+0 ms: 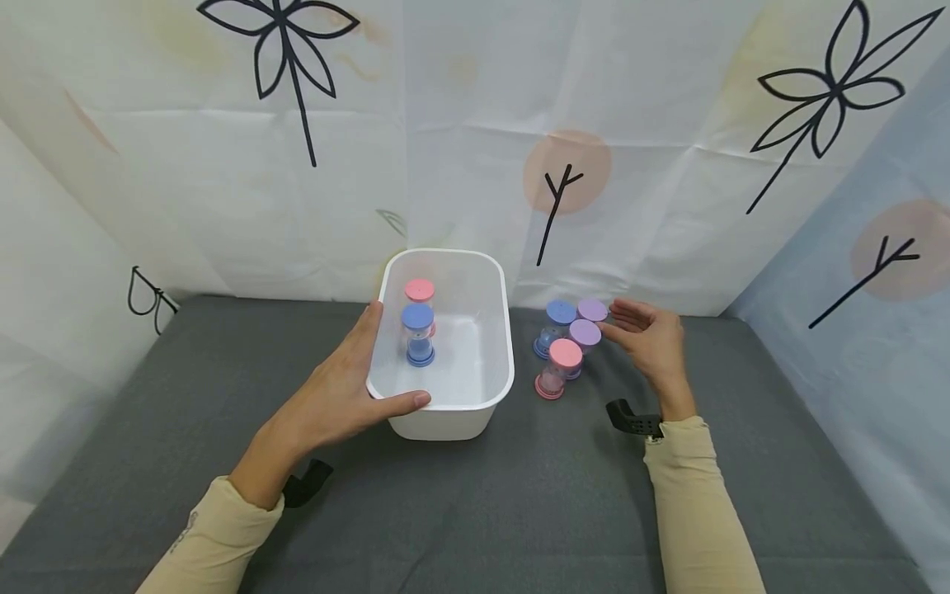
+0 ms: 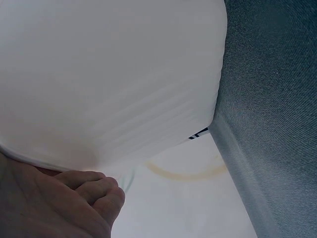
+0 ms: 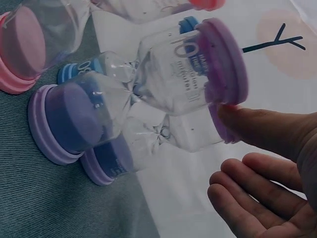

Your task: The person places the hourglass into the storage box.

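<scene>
A worktop covered in dark grey cloth (image 1: 475,511) is being reached across by 2 arms in cream long sleeves (image 1: 698,503), a black strap (image 1: 631,419) being worn at each wrist. Of the hands, the left hand (image 1: 345,388) is being spread around the near left corner of a white plastic bin with rounded corners (image 1: 441,425), its thumb being laid along the near rim and its straight fingers being rested against the left side.

To the bin's right, a close cluster is being formed by 4 upright hourglasses: nearest, a transparent hourglass with pink caps (image 1: 557,371); behind it, a transparent hourglass with purple caps (image 1: 585,333). Beside these, the right hand (image 1: 647,338) is being held open, nothing being gripped; its thumb tip is being placed at the purple caps, though whether they are being touched cannot be told. Farther back, a blue-capped hourglass (image 1: 552,330) and another purple-capped hourglass (image 1: 592,310) are being seen.

Inside the bin, towards the left, a 2nd pink hourglass (image 1: 420,291) is being partly hidden by an upright blue hourglass in front (image 1: 418,334). Beyond, the worktop is being bordered by a white fabric backdrop (image 1: 460,190) printed with black leaf outlines and peach circles.
</scene>
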{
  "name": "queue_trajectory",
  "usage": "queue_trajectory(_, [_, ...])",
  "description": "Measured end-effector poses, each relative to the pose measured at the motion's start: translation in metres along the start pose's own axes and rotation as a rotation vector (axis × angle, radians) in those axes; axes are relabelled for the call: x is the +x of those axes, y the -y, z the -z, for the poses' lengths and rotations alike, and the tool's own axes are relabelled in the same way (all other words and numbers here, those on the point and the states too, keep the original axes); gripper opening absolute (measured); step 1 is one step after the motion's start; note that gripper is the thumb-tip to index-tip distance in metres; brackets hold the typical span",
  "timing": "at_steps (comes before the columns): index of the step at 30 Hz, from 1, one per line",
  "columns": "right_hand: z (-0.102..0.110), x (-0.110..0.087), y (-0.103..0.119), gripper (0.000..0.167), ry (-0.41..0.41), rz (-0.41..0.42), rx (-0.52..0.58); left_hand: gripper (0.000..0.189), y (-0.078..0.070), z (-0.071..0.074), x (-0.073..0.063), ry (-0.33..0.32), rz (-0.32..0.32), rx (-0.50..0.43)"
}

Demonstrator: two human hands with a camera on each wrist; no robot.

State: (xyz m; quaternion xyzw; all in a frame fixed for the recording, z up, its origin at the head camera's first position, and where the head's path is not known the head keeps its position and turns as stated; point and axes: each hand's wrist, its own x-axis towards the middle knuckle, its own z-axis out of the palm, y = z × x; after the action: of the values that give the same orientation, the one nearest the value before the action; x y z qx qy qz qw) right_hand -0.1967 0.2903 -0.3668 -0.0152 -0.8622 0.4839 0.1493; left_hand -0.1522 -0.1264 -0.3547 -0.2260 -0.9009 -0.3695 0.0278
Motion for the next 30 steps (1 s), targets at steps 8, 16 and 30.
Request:
queue_trajectory(8, [-0.006, 0.003, -0.004, 0.050, 0.034, 0.045, 0.085, 0.126, -0.001, 0.001, 0.000, 0.004, 0.007, 0.007])
queue_trajectory(16, [-0.014, 0.008, -0.012, 0.048, 0.085, 0.050, 0.179, 0.125, 0.000, 0.000, 0.000, 0.002, 0.008, -0.018])
queue_trajectory(30, [-0.015, 0.008, -0.017, 0.046, 0.000, 0.024, 0.195, 0.126, -0.001, 0.001, -0.001, 0.009, 0.019, -0.007])
